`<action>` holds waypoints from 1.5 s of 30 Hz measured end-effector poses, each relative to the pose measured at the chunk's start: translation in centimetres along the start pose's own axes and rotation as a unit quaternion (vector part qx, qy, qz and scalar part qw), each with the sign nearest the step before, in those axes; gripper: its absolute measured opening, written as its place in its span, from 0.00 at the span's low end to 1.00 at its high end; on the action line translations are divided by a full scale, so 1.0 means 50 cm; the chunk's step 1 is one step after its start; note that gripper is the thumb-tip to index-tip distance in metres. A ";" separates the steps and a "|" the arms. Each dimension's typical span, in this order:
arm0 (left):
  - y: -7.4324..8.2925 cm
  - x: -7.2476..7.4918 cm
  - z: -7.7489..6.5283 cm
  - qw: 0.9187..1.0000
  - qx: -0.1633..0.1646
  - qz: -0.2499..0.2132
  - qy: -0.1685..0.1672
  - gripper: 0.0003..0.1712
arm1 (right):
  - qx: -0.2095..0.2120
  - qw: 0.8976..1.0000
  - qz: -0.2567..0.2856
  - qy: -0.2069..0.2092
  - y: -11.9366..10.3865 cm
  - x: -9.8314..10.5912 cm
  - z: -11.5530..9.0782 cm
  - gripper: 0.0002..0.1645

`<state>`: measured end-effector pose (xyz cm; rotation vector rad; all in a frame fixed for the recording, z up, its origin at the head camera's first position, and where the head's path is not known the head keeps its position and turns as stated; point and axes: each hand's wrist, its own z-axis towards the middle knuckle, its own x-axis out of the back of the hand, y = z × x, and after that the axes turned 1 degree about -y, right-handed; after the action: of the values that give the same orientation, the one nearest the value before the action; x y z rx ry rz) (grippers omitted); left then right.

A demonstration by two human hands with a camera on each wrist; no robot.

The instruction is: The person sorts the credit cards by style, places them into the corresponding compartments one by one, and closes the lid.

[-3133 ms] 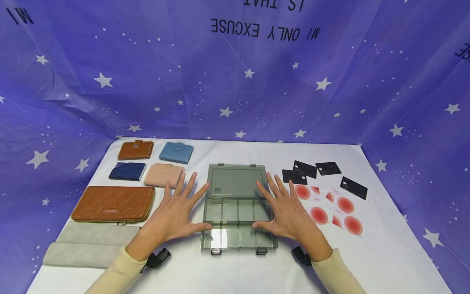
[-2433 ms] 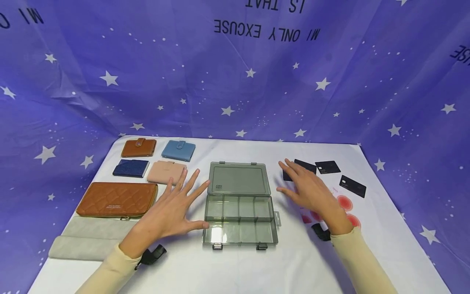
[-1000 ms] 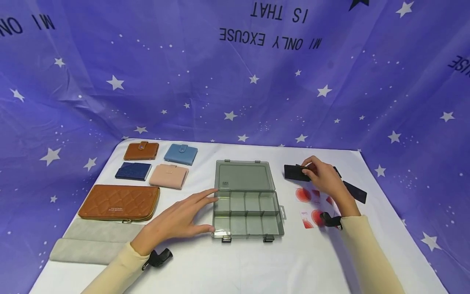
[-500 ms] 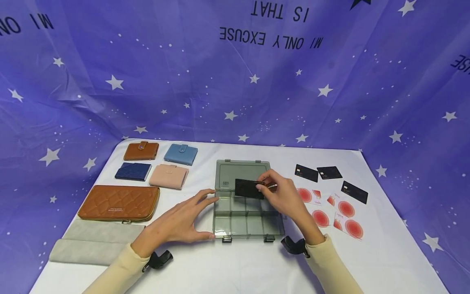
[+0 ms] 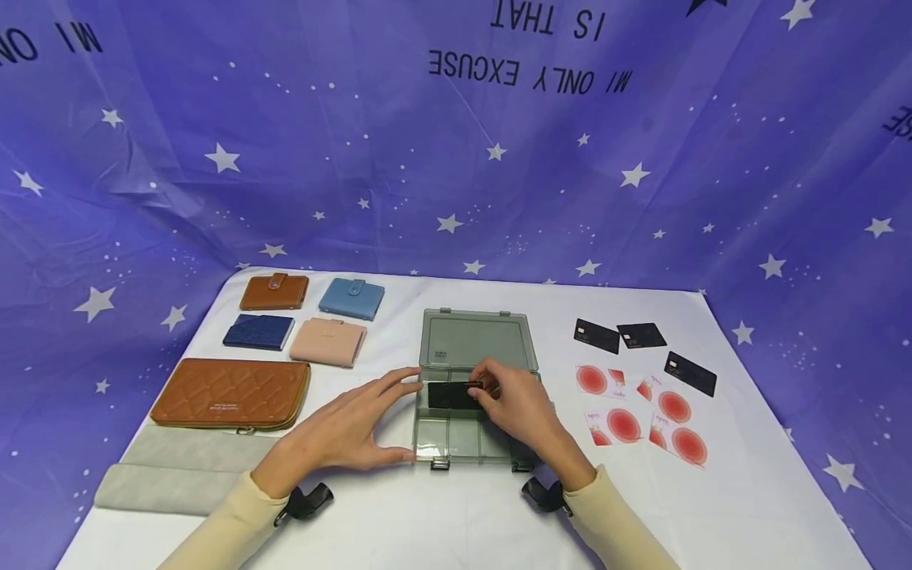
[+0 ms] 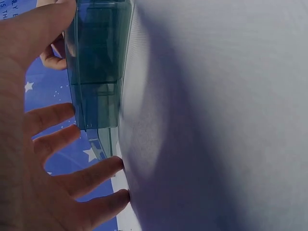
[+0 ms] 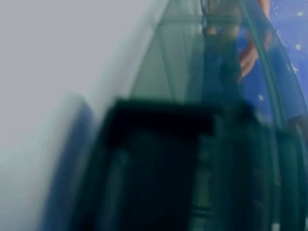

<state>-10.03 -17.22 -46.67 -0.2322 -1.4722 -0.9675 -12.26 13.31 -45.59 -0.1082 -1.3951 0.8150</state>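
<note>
A translucent grey-green divided plastic box (image 5: 432, 437) lies in the middle of the table with its lid (image 5: 479, 339) folded back. My right hand (image 5: 520, 405) pinches a black card (image 5: 449, 395) by its right end, over the rear left compartments of the box. Whether the card touches the dividers I cannot tell. At the box's left side, my left hand (image 5: 349, 427) has its fingers spread, with thumb and fingertips at the wall. The left wrist view shows the thumb against the box (image 6: 98, 53). The right wrist view is dark and blurred, and the card cannot be made out there.
Three black cards (image 5: 597, 336) and several red-and-white cards (image 5: 602, 381) lie on the right. To the left are a brown wallet (image 5: 274, 292), blue wallet (image 5: 351, 298), navy holder (image 5: 258, 332), pink wallet (image 5: 328, 342), quilted brown purse (image 5: 231, 393) and folded grey item (image 5: 171, 479).
My right hand has gone from beside the box to the black cards, picked one up and carried it left over the compartments. My left hand has stayed by the box's left side.
</note>
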 end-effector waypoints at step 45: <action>-0.003 -0.005 -0.004 0.998 -0.001 0.052 0.020 0.52 | -0.043 0.998 -0.012 -0.032 0.391 0.246 0.040 0.34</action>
<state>-9.94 -17.32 -47.00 -0.2873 -1.4094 -0.8862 -23.21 33.72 -45.18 -0.1330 -1.4907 0.7440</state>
